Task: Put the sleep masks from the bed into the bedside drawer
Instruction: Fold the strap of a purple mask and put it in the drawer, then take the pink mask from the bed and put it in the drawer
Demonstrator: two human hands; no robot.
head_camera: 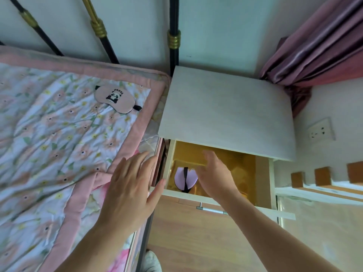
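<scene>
A pink sleep mask with a panda print (115, 99) lies on the floral quilt (49, 138) near the bed's head end. The bedside drawer (263, 179) stands pulled out, its inside yellowish. A lilac sleep mask with a black strap (185, 178) lies in the drawer's left part. My right hand (216, 175) hovers inside the drawer just right of that mask, fingers apart, holding nothing. Over the bed's edge, beside the drawer's left wall, is my left hand (131, 185), spread flat and empty.
The white bedside cabinet top (225, 112) overhangs the back of the drawer. A metal handle (211, 210) sticks out from the drawer front. Black and gold bed rails (173, 40) stand at the wall. Pink curtains (318, 48) hang at right, above a wall socket (320, 130).
</scene>
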